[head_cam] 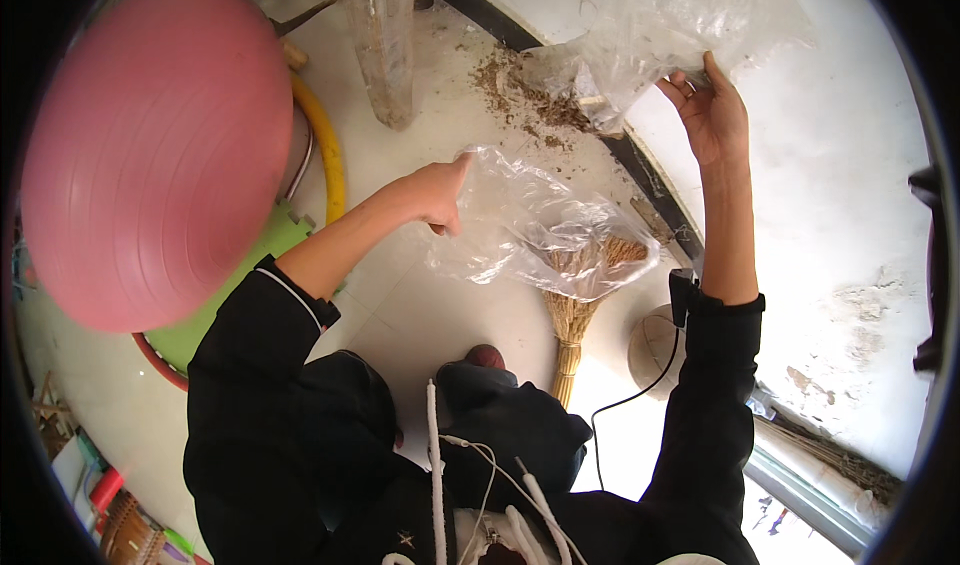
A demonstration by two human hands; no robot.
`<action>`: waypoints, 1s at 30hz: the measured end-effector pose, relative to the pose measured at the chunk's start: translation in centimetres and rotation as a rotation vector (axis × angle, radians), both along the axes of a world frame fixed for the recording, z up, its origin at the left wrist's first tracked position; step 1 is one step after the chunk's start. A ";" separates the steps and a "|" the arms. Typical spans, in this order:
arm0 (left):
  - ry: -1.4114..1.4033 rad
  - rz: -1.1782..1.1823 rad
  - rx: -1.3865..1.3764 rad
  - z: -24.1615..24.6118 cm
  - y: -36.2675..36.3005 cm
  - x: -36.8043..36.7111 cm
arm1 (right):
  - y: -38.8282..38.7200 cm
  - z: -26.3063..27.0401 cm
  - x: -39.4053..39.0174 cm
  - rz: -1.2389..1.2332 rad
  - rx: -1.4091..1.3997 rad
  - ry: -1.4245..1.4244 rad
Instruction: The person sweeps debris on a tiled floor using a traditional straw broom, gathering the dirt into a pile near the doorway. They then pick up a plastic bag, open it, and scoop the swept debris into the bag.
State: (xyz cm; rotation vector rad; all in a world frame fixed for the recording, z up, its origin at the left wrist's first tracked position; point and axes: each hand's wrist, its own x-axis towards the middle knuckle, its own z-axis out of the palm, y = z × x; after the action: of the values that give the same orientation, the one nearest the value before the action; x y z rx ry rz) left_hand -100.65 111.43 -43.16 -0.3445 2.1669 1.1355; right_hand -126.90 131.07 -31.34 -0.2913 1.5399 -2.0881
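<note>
My left hand (442, 194) grips the edge of a clear plastic bag (517, 212), which spreads to the right over the bristles of a straw broom (571, 317). Below the plastic, the broom's bound handle points towards my feet. Up at the right, my right hand (709, 107) pinches another part of clear plastic sheeting (675, 17) against the white wall. Whether both pieces are one sheet I cannot tell. Brown debris (551, 107) lies on the floor along the dark baseboard, beneath the sheeting's lower end.
A large pink exercise ball (161, 152) fills the left, beside a yellow hoop (328, 145) and a green mat (225, 302). A plastic-wrapped post (386, 55) stands at the top. A round object (651, 351) sits by the wall at the right. A black cable (626, 400) hangs from my right sleeve.
</note>
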 end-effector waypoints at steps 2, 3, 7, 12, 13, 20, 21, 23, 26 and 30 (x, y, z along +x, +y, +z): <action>-0.003 0.023 -0.016 0.0 0.3 -0.1 | 0.5 1.9 1.2 0.045 -0.046 -0.025; 0.011 0.027 -0.034 0.0 0.5 -0.2 | 0.8 2.7 1.8 0.044 -0.061 -0.044; 0.049 0.098 0.007 -0.4 0.8 -0.4 | 2.3 4.1 4.7 0.097 -0.187 -0.091; 0.087 0.160 0.038 -0.9 0.7 -0.5 | 4.7 2.1 8.1 0.064 -0.262 -0.287; 0.098 0.174 0.055 -0.9 0.6 -0.3 | 5.1 1.2 8.8 0.066 -0.285 -0.328; 0.197 0.286 0.454 -1.3 0.0 1.4 | 6.3 -10.0 14.3 -0.132 -0.195 -0.639; 0.137 0.252 0.380 -1.4 -0.1 1.3 | 6.7 -11.1 14.8 -0.142 -0.154 -0.586; 0.079 0.209 0.311 -1.4 -0.3 1.3 | 6.9 -12.6 15.3 -0.228 -0.049 -0.499; 0.086 0.187 0.312 -1.1 -0.4 1.2 | 7.1 -13.2 15.9 -0.177 0.026 -0.441; 0.093 0.186 0.240 -0.2 -0.2 1.0 | 5.8 -12.3 16.4 0.051 -0.064 -0.372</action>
State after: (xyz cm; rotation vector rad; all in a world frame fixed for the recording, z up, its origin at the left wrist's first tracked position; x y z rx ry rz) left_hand -99.65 111.23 -43.33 -0.3980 2.0799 1.5261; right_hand -110.53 136.90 -43.63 0.0359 1.2340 -2.0165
